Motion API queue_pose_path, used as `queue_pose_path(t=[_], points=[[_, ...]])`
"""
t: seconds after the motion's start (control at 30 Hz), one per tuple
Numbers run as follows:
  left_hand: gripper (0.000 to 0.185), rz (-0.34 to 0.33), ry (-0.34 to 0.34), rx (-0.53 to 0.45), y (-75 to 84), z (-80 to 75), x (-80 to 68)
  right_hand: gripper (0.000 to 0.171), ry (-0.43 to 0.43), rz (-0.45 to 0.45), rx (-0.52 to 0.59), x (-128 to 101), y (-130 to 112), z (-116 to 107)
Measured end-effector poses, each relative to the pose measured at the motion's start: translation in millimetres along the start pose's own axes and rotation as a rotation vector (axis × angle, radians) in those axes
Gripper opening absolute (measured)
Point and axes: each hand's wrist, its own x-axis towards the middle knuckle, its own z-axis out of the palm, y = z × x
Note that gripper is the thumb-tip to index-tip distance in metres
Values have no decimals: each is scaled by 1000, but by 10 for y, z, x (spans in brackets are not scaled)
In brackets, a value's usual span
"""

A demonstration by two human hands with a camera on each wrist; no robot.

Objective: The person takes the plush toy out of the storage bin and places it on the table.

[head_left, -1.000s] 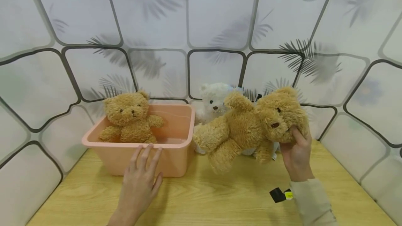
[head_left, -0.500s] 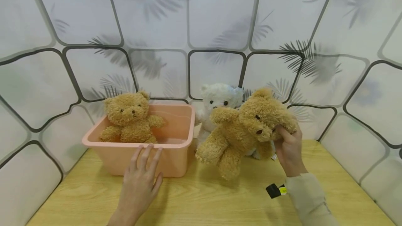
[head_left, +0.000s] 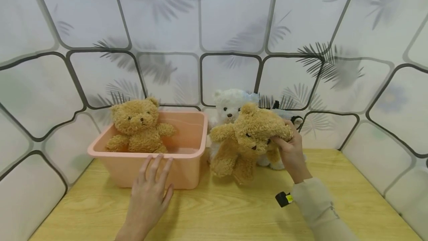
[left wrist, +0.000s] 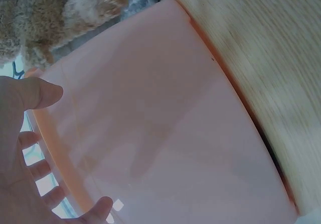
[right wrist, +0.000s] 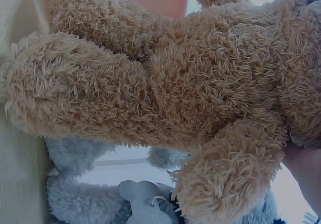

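Observation:
My right hand [head_left: 292, 159] grips the side of a tan teddy bear's head [head_left: 260, 124]. That teddy bear hangs tilted to the right of the pink tub [head_left: 184, 172], its legs low over the table. Its furry body [right wrist: 210, 73] fills most of the right wrist view. My left hand [head_left: 148, 196] rests its fairly straight fingertips on the tub's front rim. In the left wrist view the thumb [left wrist: 45, 94] lies near the tub's wall [left wrist: 145, 93]. A second tan teddy bear [head_left: 140, 133] sits inside the tub on the left.
Behind the held bear sits a white teddy bear [head_left: 225, 107], partly hidden. To its right, a grey plush toy with a black-rimmed ear [head_left: 297, 121] is mostly covered. A black strap [head_left: 282, 199] hangs by the right sleeve. Patterned fabric walls [head_left: 230, 21] enclose the wooden table [head_left: 214, 215].
My right hand has moved left with the teddy bear, which has turned more upright and come nearer the tub. More of the grey plush shows now. The left hand has stayed put.

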Motion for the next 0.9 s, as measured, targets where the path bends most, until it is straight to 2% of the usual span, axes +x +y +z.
queue_pose_path(t=[0.1,0.23,0.3,0.33,0.57,0.8,0.9], points=[[62,2,3,2,0,1,2,42,-27,51,-128,11,8,58],[62,-1,4,0,-1,0,4,39,-11,128,-403,31,11,124],[62,-2,5,-1,0,-1,4,42,-14,146,-501,32,18,131],[62,-3,4,-2,0,-2,4,44,-20,152,-517,34,26,133],[62,0,7,4,2,2,-4,48,-156,173,-428,104,62,141],[60,-3,14,-3,5,10,-14,64,-200,265,-616,214,54,153],[60,-2,16,-6,6,18,-17,67,-187,298,-630,241,61,146]])
